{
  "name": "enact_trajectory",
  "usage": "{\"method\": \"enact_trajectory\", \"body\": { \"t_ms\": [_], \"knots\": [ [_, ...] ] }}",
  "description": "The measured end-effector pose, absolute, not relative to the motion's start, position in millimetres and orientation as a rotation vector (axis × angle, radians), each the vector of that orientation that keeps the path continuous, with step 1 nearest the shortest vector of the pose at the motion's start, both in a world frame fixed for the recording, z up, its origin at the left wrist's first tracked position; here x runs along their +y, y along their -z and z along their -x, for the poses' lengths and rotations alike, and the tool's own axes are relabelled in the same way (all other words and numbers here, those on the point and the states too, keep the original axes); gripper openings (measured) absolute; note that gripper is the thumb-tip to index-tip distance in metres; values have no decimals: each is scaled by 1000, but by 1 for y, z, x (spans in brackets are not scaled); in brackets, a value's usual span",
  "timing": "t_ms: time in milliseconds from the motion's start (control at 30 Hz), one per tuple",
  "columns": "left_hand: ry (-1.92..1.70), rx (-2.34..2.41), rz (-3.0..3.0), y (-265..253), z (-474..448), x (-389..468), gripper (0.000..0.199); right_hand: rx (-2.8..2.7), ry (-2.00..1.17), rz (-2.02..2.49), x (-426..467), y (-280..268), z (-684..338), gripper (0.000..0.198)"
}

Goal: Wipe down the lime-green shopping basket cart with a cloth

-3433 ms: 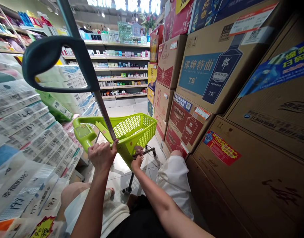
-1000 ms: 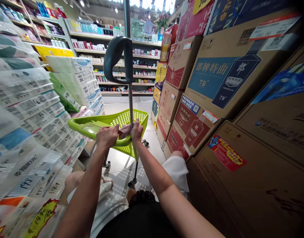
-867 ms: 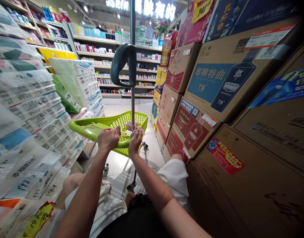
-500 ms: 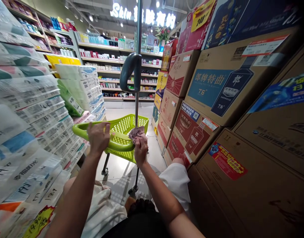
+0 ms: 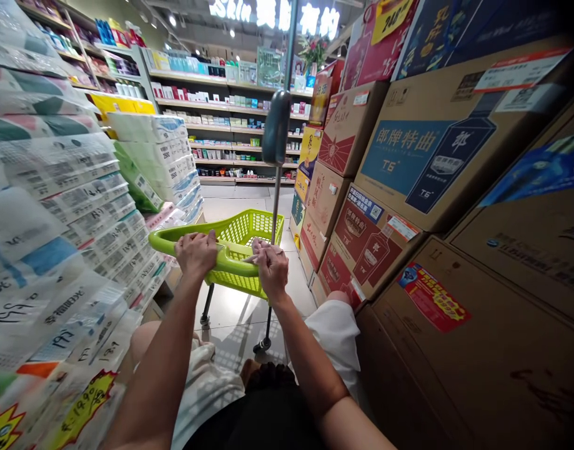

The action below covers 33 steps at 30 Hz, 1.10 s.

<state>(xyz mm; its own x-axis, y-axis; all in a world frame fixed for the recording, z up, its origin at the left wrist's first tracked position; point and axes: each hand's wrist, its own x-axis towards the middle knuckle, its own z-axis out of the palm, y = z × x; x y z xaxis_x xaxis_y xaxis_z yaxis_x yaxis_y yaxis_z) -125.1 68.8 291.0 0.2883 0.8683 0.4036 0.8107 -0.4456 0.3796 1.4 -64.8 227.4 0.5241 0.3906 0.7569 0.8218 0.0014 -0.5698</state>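
Note:
A lime-green plastic shopping cart [image 5: 230,270] stands on its thin dark legs right in front of me. My left hand [image 5: 197,253] is wrapped over the left part of its thick rim handle. At the handle's right corner, my right hand [image 5: 272,270] is closed on a crumpled pinkish cloth [image 5: 258,249], pressing it against the green rim; most of the cloth is hidden by the fingers. A tall metal pole [image 5: 276,200] with a dark grey grip [image 5: 276,128] rises from the cart's right side, just beyond my right hand.
Stacked white paper packs [image 5: 85,200] line the left side. Piled cartons [image 5: 408,150] stand close on the right. Shelves [image 5: 225,106] of small goods cross the back, beyond the tiled floor [image 5: 240,195]. My knees flank the cart.
The cart and pole have turned and shifted slightly right in view. My left hand has moved right along the handle, and my right hand now covers more of the cloth.

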Motion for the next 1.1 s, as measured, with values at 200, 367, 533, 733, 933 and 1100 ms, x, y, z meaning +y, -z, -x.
{"method": "enact_trajectory", "body": {
  "t_ms": [200,367,533,733,933,1100],
  "knots": [
    [-875,1544,-2475,-295,107,35,64,-1065,518,1696,-84,-229,-10,30],
    [-757,1605,-2488,-297,126,64,65,-867,422,1675,-84,-229,-36,37],
    [-649,1666,-2526,-289,126,81,76,-890,514,1755,-72,-226,-3,28],
    [-648,1684,-2544,-291,121,68,68,-942,543,1694,-79,-217,-29,38],
    [-727,1756,-2510,-289,108,54,69,-754,517,1662,-59,-205,-19,40],
    [-649,1697,-2578,-291,106,50,67,-869,574,1580,-47,-182,-27,44]
  ]
}}
